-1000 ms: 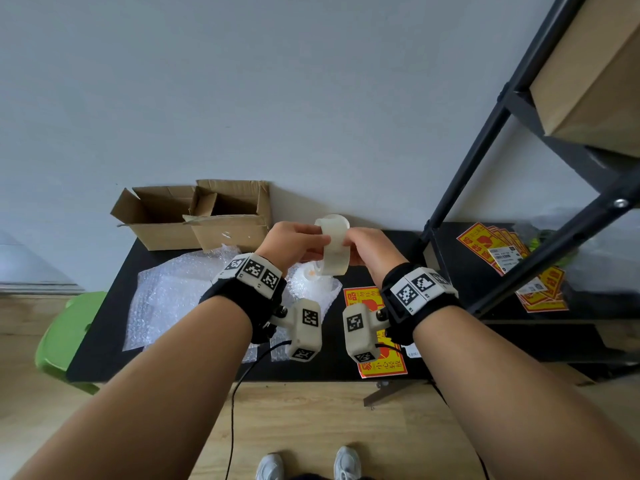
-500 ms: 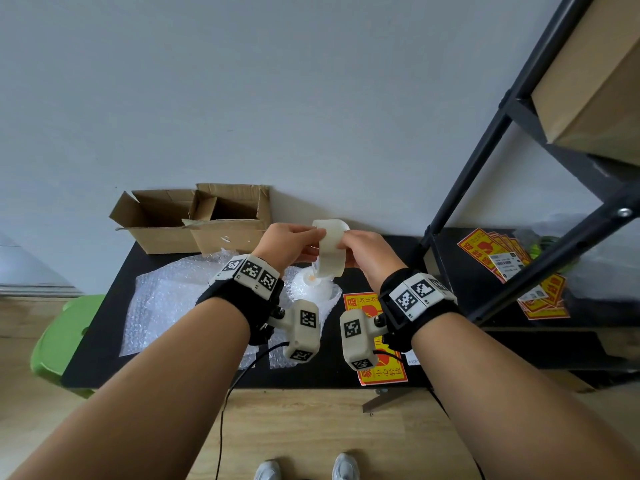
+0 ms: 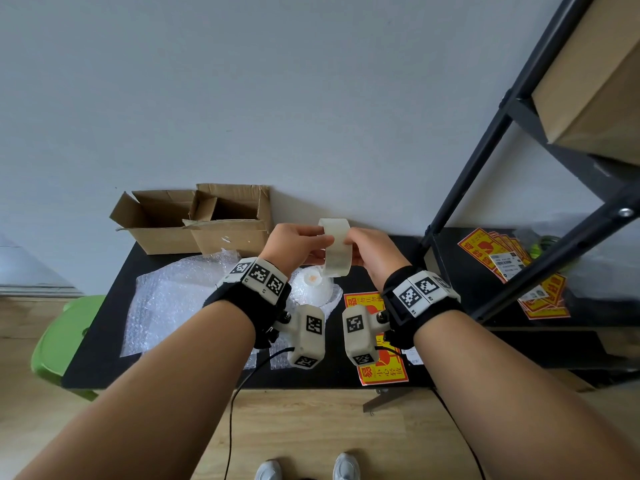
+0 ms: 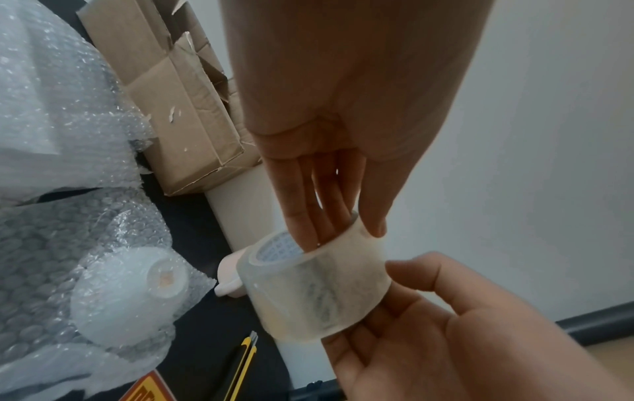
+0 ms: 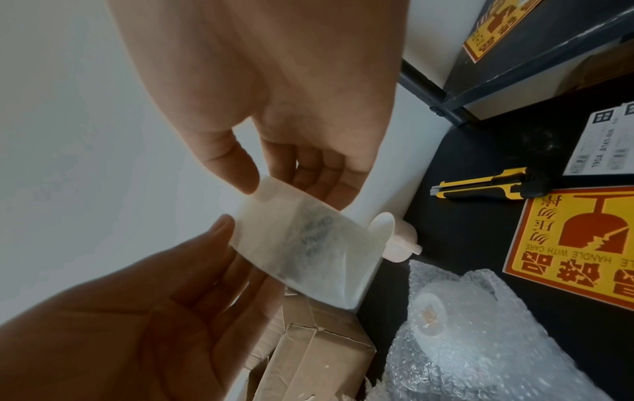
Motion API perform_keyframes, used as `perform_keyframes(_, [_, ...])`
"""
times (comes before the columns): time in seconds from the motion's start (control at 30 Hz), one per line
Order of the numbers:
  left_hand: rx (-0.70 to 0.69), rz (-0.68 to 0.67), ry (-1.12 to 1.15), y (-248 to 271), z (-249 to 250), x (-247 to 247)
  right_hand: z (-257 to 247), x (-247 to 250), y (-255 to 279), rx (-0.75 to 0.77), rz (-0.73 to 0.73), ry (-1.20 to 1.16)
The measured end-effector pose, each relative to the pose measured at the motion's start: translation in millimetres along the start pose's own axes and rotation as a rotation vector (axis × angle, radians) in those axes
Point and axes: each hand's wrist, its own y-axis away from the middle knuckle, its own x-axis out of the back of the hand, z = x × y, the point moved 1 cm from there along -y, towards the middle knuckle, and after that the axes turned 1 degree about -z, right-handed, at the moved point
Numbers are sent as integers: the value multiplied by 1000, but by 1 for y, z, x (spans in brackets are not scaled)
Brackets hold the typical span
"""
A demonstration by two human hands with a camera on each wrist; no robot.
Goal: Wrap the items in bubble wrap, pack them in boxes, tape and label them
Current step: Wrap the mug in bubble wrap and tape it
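A roll of clear packing tape (image 3: 337, 247) is held in the air above the black table (image 3: 114, 323) by both hands. My left hand (image 3: 320, 245) has its fingers (image 4: 309, 217) pushed into the roll's core (image 4: 278, 248), thumb on the outside. My right hand (image 3: 353, 247) pinches the roll (image 5: 309, 244) from the other side, thumb (image 5: 233, 168) on its rim. Below them lies a white bowl in bubble wrap (image 3: 311, 289), bottom up. Two open cardboard boxes (image 3: 194, 220) stand against the wall at the back left.
Loose bubble wrap sheets (image 3: 173, 299) cover the table's left. A yellow utility knife (image 5: 490, 187) and red-yellow fragile labels (image 3: 377, 341) lie to the right, a small white cup (image 5: 394, 236) near the wall. A black shelf frame (image 3: 485, 143) holds more labels (image 3: 509, 261). A green stool (image 3: 62, 337) stands at the left.
Both hands keep hold of the tape roll at about the same spot. The roll's tilt between the fingers has shifted a little.
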Motion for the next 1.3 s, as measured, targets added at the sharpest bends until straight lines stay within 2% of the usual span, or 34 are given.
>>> perform_keyframes(0.23, [53,64,86,-6,-2,1,-1,-1,6,-18,-10,86])
perform_keyframes(0.37, [52,25,34,-7,-1,2,1,-1,5,-22,-7,42])
perform_keyframes(0.57, [25,-101,-127,-2,3,-1,1,0,0,-24,-24,-48])
perform_keyframes(1.03, [14,74,69,4,2,-3,11,-1,-2,-57,-114,-15])
perform_keyframes(1.2, [5,64,64,6,0,-6,13,2,-2,-44,-125,4])
perform_keyframes(1.3, [-30,33,-28,7,-1,-7,16,2,-5,-34,-111,4])
